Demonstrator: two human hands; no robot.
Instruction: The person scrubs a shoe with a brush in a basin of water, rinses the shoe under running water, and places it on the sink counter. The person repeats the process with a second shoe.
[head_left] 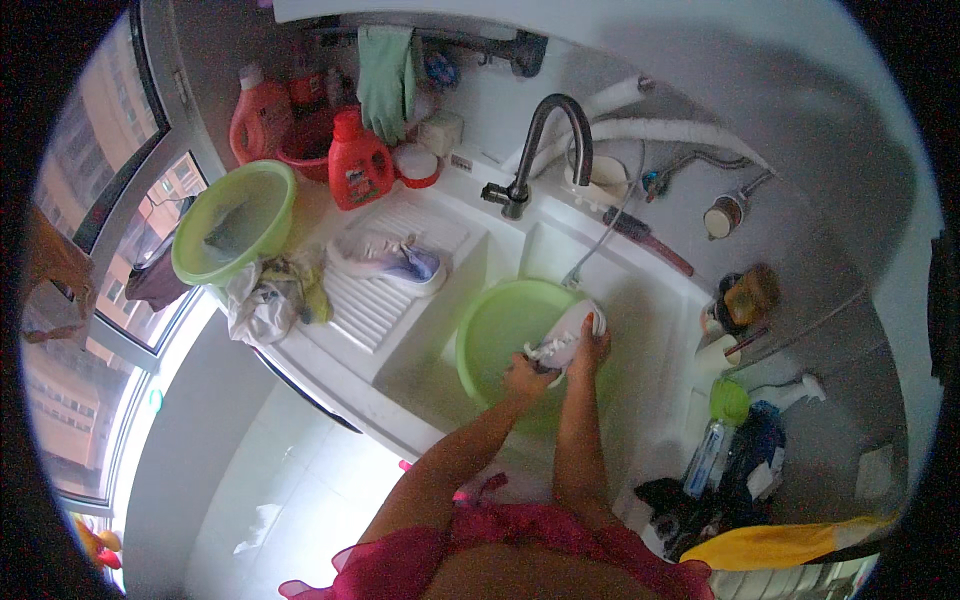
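Head view: white shoe (566,338) over green basin (490,335), held btwn left hand (527,377) & right hand (590,345) grip.

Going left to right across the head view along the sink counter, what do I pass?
Green basin on the sill → pile of crumpled cloths → shoe lying on the ribbed washboard → green basin in the sink → white shoe held by both hands → green-capped spray bottle.

Daylight pours in from the window (110,250) far left of the fingers (598,335), glaring on the sill. Right of them the wall dims. Edges bend and blur, corners black.
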